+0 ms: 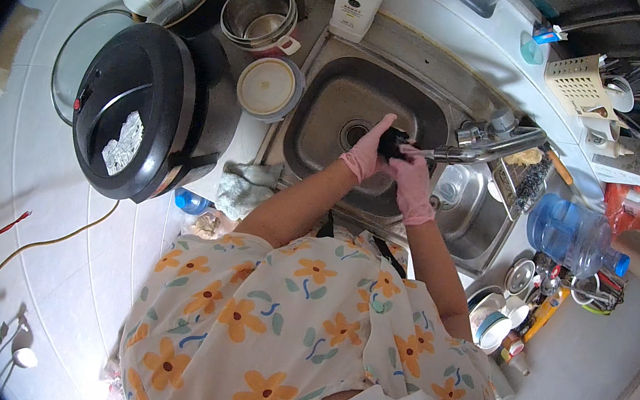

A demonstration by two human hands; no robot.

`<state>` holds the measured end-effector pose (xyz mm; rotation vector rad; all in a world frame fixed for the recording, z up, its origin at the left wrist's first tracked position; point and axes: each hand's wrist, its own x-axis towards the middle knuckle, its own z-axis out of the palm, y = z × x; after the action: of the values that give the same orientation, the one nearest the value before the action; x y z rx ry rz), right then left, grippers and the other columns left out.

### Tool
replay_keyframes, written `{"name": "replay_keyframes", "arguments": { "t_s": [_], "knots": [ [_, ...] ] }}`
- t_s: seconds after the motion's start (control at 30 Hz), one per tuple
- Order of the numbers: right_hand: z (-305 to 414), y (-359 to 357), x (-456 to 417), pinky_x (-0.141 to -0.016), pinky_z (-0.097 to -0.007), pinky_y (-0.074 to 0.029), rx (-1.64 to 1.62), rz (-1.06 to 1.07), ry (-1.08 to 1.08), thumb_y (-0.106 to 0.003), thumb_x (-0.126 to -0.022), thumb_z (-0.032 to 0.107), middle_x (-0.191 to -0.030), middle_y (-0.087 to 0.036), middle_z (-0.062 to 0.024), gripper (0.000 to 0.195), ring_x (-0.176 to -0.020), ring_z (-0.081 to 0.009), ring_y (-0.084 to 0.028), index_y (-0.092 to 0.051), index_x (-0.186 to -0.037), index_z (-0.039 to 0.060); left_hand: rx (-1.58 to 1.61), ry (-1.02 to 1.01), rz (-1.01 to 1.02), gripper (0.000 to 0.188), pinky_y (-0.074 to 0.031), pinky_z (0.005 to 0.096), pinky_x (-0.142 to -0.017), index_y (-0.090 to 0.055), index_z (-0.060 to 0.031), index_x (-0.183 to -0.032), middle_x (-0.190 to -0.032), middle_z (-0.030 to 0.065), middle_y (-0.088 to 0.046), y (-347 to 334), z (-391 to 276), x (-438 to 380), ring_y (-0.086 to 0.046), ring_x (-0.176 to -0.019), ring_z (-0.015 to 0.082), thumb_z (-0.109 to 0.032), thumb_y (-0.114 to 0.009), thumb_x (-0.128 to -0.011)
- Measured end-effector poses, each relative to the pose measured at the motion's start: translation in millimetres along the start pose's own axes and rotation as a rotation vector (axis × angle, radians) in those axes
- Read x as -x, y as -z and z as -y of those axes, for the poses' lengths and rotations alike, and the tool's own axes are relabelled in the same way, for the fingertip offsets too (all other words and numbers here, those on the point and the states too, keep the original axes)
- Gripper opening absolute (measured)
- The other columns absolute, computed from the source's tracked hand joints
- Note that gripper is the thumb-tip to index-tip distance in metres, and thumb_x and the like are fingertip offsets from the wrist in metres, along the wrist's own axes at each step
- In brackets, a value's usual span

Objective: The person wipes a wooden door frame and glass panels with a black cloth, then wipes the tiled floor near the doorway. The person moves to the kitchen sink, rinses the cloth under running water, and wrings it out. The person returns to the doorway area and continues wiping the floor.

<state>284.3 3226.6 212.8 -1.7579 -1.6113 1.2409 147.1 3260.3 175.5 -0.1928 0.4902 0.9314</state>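
Over the large basin of a stainless steel sink, both of my hands wear thin pink gloves. My left hand grips a small black item from its left side, thumb pointing up along it. My right hand holds the same item from the right, fingers against its surface. The item's exact kind cannot be made out, and the gloves hide part of it. Right beside my right hand ends the spout of a chrome faucet, with what looks like water at its mouth. Left of the hands lies the round drain.
A black electric cooker, a lidded container and a metal pot stand left. A white jug is behind the sink. At right are a smaller basin, a wire rack, a large water bottle and stacked bowls.
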Motion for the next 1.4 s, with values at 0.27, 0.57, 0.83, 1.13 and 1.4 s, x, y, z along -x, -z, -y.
{"name": "replay_keyframes", "arguments": {
  "t_s": [0.27,0.57,0.83,1.13,1.4],
  "knots": [
    [2,-8,-20,-0.1,-0.0332,-0.047,-0.261,-0.157,0.136,-0.062,-0.098,0.026,-0.131,-0.059,-0.0159,0.052,-0.122,-0.0208,-0.056,-0.049,-0.139,-0.0032,-0.351,-0.252,-0.171,0.034,-0.054,0.0322,-0.073,-0.069,-0.0052,-0.096,-0.088,0.0053,-0.069,-3,-10,-1,-0.067,-0.08,0.0164,-0.039,-0.071,-0.092],
    [12,-42,-18,-0.071,-0.0508,-0.053,0.158,-0.089,-0.126,-0.033,-0.109,0.045,-0.102,-0.069,-0.0276,0.054,-0.09,-0.0442,-0.068,-0.055,-0.126,-0.0016,-0.583,-0.448,-0.196,0.045,-0.051,0.0286,-0.075,-0.061,-0.0027,-0.12,-0.1,0.0054,-0.067,-22,-1,-6,-0.063,-0.086,0.0138,-0.033,-0.075,-0.09],
    [21,-24,1,-0.067,-0.0466,-0.058,0.75,-0.073,0.198,-0.046,-0.103,0.021,-0.117,-0.062,-0.0326,0.038,-0.087,-0.0444,-0.069,-0.045,-0.133,-0.0025,-0.184,-0.156,-0.116,0.038,-0.053,0.0331,-0.071,-0.066,-0.0048,-0.091,-0.075,0.0072,-0.064,-18,0,-24,-0.063,-0.074,0.0195,-0.042,-0.061,-0.1],
    [-14,7,-9,-0.057,-0.0474,-0.055,0.855,0.09,0.421,-0.047,-0.102,0.016,-0.094,-0.065,-0.0297,0.026,-0.073,-0.0433,-0.068,-0.049,-0.124,0.0016,-0.393,-0.171,-0.119,0.062,-0.052,0.0356,-0.073,-0.071,-0.0024,-0.096,-0.09,0.011,-0.07,-8,-5,-14,-0.063,-0.077,0.023,-0.055,-0.04,-0.105],
    [-21,2,-28,-0.065,-0.0437,-0.056,0.672,0.197,0.3,-0.055,-0.101,0.035,-0.098,-0.068,-0.021,0.051,-0.082,-0.036,-0.069,-0.05,-0.133,-0.0043,-1.487,-0.17,-0.371,0.076,-0.052,0.038,-0.079,-0.074,-0.0015,-0.104,-0.099,0.0129,-0.074,21,-67,28,-0.068,-0.096,0.0202,-0.066,-0.034,-0.102]
  ]
}}
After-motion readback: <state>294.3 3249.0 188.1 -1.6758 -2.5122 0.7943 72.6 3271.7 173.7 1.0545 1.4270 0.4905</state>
